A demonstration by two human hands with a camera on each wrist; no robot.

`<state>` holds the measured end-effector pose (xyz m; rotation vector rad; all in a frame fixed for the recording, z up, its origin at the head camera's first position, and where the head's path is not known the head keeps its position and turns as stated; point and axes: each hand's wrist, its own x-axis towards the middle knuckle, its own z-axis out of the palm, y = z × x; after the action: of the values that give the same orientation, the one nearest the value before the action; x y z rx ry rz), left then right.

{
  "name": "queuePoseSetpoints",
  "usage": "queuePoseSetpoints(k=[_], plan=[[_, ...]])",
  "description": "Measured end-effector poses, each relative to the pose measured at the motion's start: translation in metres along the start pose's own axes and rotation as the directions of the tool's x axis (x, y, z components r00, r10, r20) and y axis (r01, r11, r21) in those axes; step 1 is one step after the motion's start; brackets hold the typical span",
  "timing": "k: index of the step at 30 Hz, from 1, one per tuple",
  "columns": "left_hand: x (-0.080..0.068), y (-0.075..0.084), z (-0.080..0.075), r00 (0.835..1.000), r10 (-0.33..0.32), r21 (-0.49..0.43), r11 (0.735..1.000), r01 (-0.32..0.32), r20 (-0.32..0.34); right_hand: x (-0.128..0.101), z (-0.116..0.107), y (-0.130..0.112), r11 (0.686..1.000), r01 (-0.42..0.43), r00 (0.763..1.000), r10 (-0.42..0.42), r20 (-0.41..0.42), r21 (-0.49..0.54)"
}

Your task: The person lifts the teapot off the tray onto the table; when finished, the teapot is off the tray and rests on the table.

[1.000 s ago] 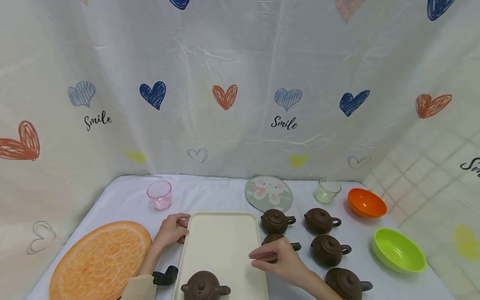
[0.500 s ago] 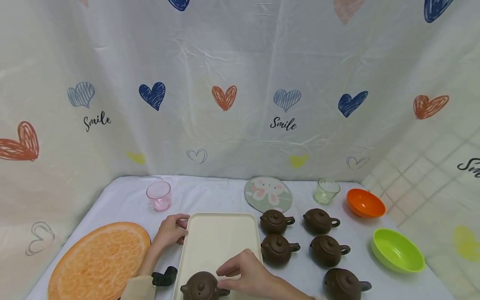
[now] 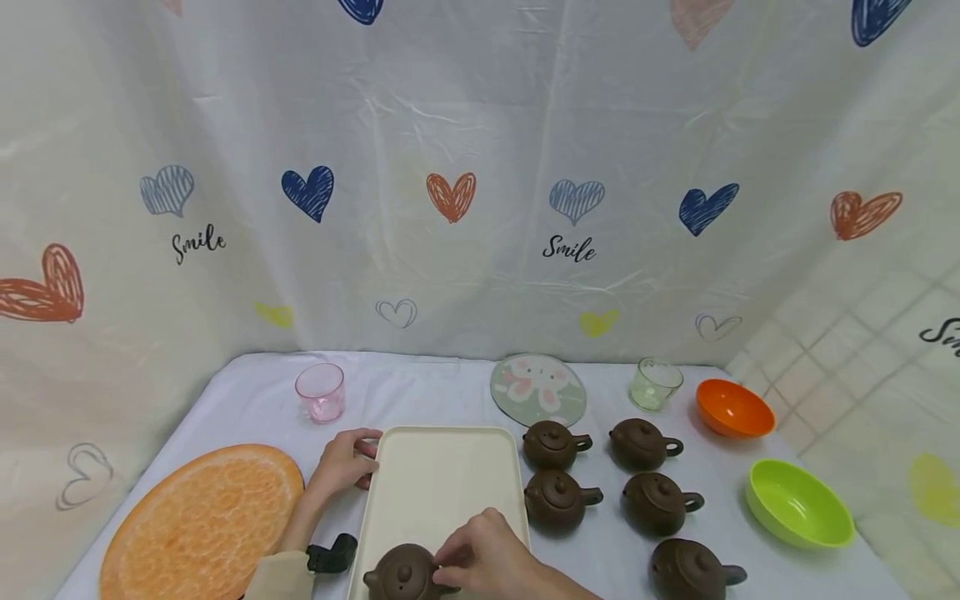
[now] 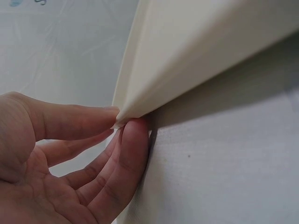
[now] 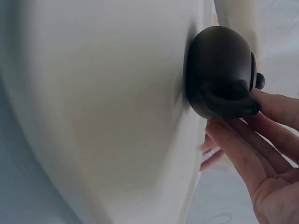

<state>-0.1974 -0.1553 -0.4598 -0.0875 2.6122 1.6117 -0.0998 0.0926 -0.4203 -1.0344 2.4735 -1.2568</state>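
A dark brown teapot (image 3: 402,575) sits on the near left part of a cream rectangular tray (image 3: 446,477). My right hand (image 3: 491,557) is at its right side, thumb and fingers pinching the handle. In the right wrist view the teapot (image 5: 217,65) stands on the tray, and the fingers of my right hand (image 5: 261,149) lie about the handle. At the tray's left edge is my left hand (image 3: 345,462). The left wrist view has my left hand (image 4: 88,158) pinching the tray rim (image 4: 135,100) between thumb and fingers.
Several more brown teapots (image 3: 558,502) stand right of the tray. Beyond them are an orange bowl (image 3: 735,408) and a green bowl (image 3: 798,504). A pink glass (image 3: 321,393), a rabbit-print mat (image 3: 537,389) and a greenish glass (image 3: 656,383) line the back. An orange round mat (image 3: 206,521) lies left.
My right hand has moved left and nearer, from the tray's right edge to the handle of the teapot on the tray, and its fingers have come together there. My left hand stays put.
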Motion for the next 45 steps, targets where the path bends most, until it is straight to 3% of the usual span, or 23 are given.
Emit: queuePoseSetpoints(k=[6, 10, 22, 30, 36, 38, 41, 45], plan=[[0.000, 0.001, 0.000, 1.000, 0.001, -0.003, 1.000, -0.001, -0.001, -0.005, 0.000, 0.001, 0.995, -0.088, 0.994, 0.086, 0.066, 0.038], [0.000, 0.002, 0.000, 1.000, 0.002, -0.008, 1.000, -0.002, -0.003, -0.006, 0.001, 0.000, 0.994, -0.103, 0.993, 0.101, 0.069, 0.033], [-0.002, 0.002, 0.001, 1.000, -0.003, 0.003, 1.000, 0.003, -0.006, -0.010, 0.000, 0.008, 0.989, 0.125, 0.992, -0.126, -0.009, -0.085], [-0.002, 0.002, 0.000, 1.000, 0.000, -0.009, 1.000, 0.000, -0.011, -0.025, -0.035, 0.006, 0.995, 0.074, 0.995, -0.069, -0.074, 0.068], [-0.002, 0.002, 0.001, 1.000, 0.004, -0.026, 1.000, -0.004, -0.005, -0.054, -0.066, 0.017, 0.996, 0.078, 0.995, -0.075, -0.071, 0.045], [-0.002, 0.002, 0.001, 1.000, 0.007, -0.027, 1.000, -0.007, -0.001, -0.066, -0.075, 0.021, 0.999, 0.040, 0.998, -0.038, -0.056, 0.032], [-0.002, 0.001, 0.002, 1.000, 0.010, -0.024, 1.000, -0.010, 0.001, -0.081, -0.088, 0.027, 0.994, -0.095, 0.995, 0.095, -0.004, 0.060], [-0.001, 0.000, 0.002, 1.000, 0.009, -0.014, 1.000, -0.009, -0.004, -0.101, -0.101, 0.033, 0.949, -0.290, 0.957, 0.286, 0.051, 0.121]])
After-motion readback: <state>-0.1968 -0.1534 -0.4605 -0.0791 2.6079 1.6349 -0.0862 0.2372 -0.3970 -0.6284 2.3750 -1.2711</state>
